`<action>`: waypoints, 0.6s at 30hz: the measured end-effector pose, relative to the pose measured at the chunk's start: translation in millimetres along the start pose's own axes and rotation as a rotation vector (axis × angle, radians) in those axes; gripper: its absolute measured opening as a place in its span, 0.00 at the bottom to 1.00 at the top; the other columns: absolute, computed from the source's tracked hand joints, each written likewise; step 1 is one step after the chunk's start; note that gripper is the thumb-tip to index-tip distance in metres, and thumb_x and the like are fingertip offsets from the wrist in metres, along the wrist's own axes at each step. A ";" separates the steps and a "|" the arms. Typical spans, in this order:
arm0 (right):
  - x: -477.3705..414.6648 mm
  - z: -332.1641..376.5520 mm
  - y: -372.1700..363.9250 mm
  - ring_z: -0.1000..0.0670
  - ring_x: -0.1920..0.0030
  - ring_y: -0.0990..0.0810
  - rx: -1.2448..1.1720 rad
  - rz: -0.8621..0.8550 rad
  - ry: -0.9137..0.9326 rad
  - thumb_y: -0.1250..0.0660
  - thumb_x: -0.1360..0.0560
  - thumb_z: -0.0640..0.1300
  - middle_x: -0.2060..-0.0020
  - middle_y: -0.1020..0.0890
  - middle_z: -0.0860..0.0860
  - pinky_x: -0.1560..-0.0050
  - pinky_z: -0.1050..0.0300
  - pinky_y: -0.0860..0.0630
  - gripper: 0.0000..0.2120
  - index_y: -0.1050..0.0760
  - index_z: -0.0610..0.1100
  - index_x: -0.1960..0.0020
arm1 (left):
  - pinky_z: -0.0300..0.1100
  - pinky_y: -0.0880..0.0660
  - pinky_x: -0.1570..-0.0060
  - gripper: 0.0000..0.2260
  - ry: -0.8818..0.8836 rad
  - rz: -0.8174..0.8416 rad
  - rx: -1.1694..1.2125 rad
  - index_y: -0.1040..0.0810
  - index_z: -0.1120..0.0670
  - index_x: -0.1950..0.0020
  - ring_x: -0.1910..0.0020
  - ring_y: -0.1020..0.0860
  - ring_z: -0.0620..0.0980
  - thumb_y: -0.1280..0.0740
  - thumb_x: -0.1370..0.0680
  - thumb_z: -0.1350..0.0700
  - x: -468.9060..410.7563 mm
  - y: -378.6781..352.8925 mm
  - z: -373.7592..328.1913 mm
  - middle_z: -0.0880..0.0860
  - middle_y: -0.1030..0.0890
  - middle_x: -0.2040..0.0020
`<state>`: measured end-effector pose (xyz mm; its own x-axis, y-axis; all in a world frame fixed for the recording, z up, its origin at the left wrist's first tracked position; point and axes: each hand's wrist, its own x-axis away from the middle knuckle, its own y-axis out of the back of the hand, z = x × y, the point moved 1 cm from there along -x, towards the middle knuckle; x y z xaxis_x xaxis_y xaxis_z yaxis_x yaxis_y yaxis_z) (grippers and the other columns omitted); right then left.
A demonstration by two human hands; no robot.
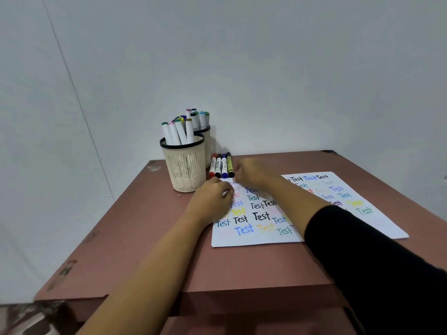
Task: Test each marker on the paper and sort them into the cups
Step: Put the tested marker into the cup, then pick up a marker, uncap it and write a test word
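Observation:
My left hand rests on the top left corner of the white paper and pinches a small pink and white piece of a marker; whether it is the cap or the body is hidden. My right hand is curled just behind it, close to the row of markers, and what it holds is hidden. Red, black, blue and yellow markers lie side by side beyond the paper. The front mesh cup and the back cup each hold several markers.
The paper is covered with the word "Test" in many colours. It lies on a reddish-brown table pushed into a corner of grey walls. The cups stand at the table's far left, and the table's front edge is near me.

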<state>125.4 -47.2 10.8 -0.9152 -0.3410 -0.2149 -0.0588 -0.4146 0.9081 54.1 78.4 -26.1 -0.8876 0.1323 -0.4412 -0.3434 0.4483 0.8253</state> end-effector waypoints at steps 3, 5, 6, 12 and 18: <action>-11.0 -4.0 -6.0 0.45 0.48 0.22 -0.024 0.007 -0.007 0.32 0.26 0.42 0.48 0.19 0.45 0.55 0.57 0.29 0.10 0.24 0.42 0.45 | 0.49 0.28 0.47 0.11 0.014 0.002 0.021 0.20 0.56 0.45 0.47 0.26 0.56 0.39 0.22 0.56 -0.8 -0.6 0.2 0.57 0.24 0.47; -16.2 -7.2 -7.8 0.46 0.54 0.23 -0.061 -0.004 -0.008 0.33 0.26 0.41 0.51 0.19 0.45 0.58 0.58 0.31 0.08 0.23 0.42 0.47 | 0.49 0.28 0.46 0.11 0.018 0.006 0.020 0.20 0.56 0.45 0.47 0.26 0.55 0.39 0.22 0.56 -1.7 -1.2 0.9 0.57 0.24 0.47; -17.9 -8.2 -8.2 0.47 0.56 0.24 -0.075 -0.012 -0.007 0.34 0.25 0.41 0.53 0.19 0.45 0.60 0.59 0.32 0.07 0.23 0.42 0.48 | 0.49 0.28 0.46 0.11 0.018 0.007 0.017 0.20 0.56 0.45 0.47 0.26 0.55 0.39 0.22 0.56 -1.8 -1.4 1.1 0.56 0.24 0.47; -26.0 -12.4 -14.4 0.46 0.55 0.24 -0.071 -0.043 0.019 0.36 0.24 0.42 0.53 0.19 0.45 0.57 0.57 0.30 0.10 0.24 0.42 0.44 | 0.48 0.28 0.47 0.11 0.023 0.012 0.014 0.20 0.55 0.45 0.47 0.26 0.54 0.39 0.22 0.55 -2.3 -2.3 2.0 0.56 0.24 0.47; -20.4 -16.2 -14.7 0.43 0.44 0.23 -0.030 -0.098 0.095 0.41 0.21 0.40 0.42 0.21 0.43 0.46 0.54 0.27 0.16 0.25 0.46 0.34 | 0.49 0.28 0.47 0.10 0.023 0.010 0.017 0.20 0.55 0.46 0.47 0.26 0.54 0.39 0.22 0.55 -2.1 -2.7 2.7 0.55 0.24 0.48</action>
<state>151.4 -47.8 -4.0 -0.8638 -0.3751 -0.3364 -0.1327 -0.4748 0.8700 57.7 79.3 -28.4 -0.8977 0.1170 -0.4247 -0.3294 0.4618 0.8235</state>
